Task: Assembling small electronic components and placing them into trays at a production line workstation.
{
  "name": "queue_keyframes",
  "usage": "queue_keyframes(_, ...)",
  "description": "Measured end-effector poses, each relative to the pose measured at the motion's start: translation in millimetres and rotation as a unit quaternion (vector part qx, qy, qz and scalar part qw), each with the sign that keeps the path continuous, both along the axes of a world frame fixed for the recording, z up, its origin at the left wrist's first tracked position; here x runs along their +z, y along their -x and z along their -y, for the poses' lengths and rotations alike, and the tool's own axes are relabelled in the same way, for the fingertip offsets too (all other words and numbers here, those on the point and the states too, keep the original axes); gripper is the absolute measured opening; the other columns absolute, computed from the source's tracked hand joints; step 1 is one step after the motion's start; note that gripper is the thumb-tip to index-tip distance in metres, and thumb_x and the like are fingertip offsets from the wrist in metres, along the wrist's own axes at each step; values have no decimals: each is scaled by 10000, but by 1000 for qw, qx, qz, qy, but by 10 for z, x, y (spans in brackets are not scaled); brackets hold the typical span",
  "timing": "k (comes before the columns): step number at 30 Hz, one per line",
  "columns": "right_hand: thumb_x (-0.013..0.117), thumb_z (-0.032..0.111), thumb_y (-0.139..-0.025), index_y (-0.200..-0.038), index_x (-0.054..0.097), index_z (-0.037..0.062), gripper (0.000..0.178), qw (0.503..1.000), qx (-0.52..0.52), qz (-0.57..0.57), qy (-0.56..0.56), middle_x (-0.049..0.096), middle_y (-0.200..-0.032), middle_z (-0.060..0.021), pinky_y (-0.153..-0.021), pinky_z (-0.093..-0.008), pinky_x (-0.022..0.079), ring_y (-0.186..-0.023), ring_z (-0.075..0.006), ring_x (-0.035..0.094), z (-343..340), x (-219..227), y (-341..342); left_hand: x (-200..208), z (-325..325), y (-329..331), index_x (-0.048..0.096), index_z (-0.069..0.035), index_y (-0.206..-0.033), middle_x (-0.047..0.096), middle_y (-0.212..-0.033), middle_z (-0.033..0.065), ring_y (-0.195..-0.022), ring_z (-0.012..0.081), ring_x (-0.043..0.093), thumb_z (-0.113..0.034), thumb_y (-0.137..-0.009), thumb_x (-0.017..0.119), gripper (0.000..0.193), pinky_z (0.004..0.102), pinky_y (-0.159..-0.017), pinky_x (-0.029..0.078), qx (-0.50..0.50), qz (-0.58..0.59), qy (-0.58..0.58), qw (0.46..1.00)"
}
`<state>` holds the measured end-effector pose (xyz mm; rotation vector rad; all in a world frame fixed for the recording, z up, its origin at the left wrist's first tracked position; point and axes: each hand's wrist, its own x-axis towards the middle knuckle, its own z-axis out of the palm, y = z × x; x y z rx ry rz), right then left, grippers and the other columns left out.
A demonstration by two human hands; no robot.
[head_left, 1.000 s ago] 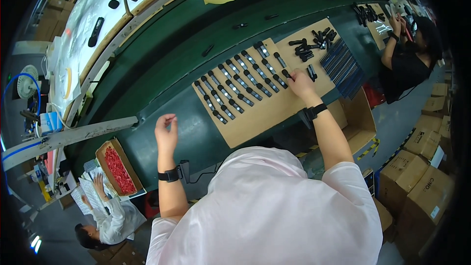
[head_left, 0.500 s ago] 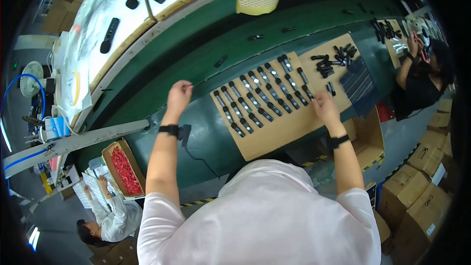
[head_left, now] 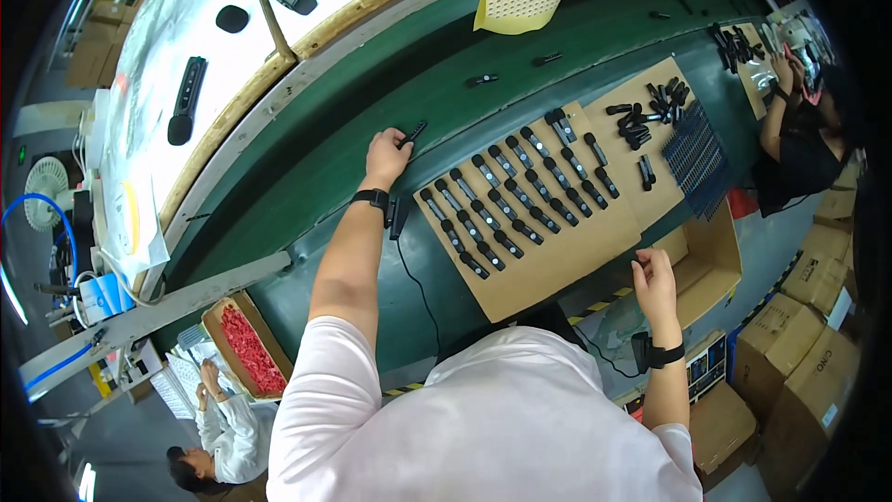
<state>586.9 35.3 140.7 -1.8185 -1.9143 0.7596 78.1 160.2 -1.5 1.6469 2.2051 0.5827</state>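
My left hand (head_left: 387, 158) reaches onto the green conveyor belt (head_left: 325, 163), its fingers closed around the near end of a slim black microphone (head_left: 415, 134). The far end sticks out past my fingertips. Over the table's near edge, beside an open carton, my right hand (head_left: 656, 284) holds nothing, its fingers loosely bent and apart. Between my hands, several small black microphones (head_left: 517, 197) with round heads and grey bodies lie in slanted rows on a brown cardboard sheet (head_left: 506, 295).
More microphones (head_left: 482, 80) lie along the belt. Loose black pieces (head_left: 662, 102) and a dark grid-like stack (head_left: 695, 163) occupy the right cardboard. The open carton (head_left: 725, 265) stands at the right. Co-workers sit at far right (head_left: 808, 163) and lower left (head_left: 232, 437), near a box of red pieces (head_left: 246, 350).
My left hand has moved forward and right to the microphone on the belt and closed on it. My right hand has drawn back from the rows toward me. The view has shifted slightly.
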Motion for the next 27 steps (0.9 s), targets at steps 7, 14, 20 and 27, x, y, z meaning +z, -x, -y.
queue_keyframes(7, 640, 7, -813, -995, 578, 7, 192, 992, 91, -83, -11, 536, -878, -86, -611, -268, 440, -666, -181, 516, -106, 264, 687, 386, 430, -241, 603, -8, -999, 641, -851, 32, -754, 128, 595, -94, -819, 682, 214, 263, -741, 491, 67, 266, -38, 961)
queue_keyframes(14, 656, 2, -786, -1049, 601, 40, 272, 937, 238, -235, -100, 567, -987, -109, -727, -301, 475, -818, -221, 569, -317, 750, 1701, 1765, 1477, -1069, 620, -11, -985, 634, -888, 28, -822, 113, 585, -4, -830, 657, 159, 252, -780, 479, -4, 401, -100, 911)
queue_keyframes(20, 692, 17, -747, -1029, 616, 38, 293, 889, 335, -294, -108, 604, -959, -108, -769, -345, 464, -865, -265, 580, -163, 1080, 1919, 2311, 1950, -1443, 625, -9, -971, 640, -908, 68, -841, 146, 599, 11, -803, 678, 178, 266, -778, 475, -57, 395, -198, 895)
queue_keyframes(27, 709, 23, -730, -984, 621, 32, 269, 872, 363, -305, -120, 620, -895, -103, -737, -345, 455, -832, -264, 580, -75, 1118, 1812, 2463, 2069, -1558, 631, -16, -959, 641, -911, 87, -834, 182, 613, 4, -790, 686, 179, 283, -771, 476, -72, 362, -227, 901)
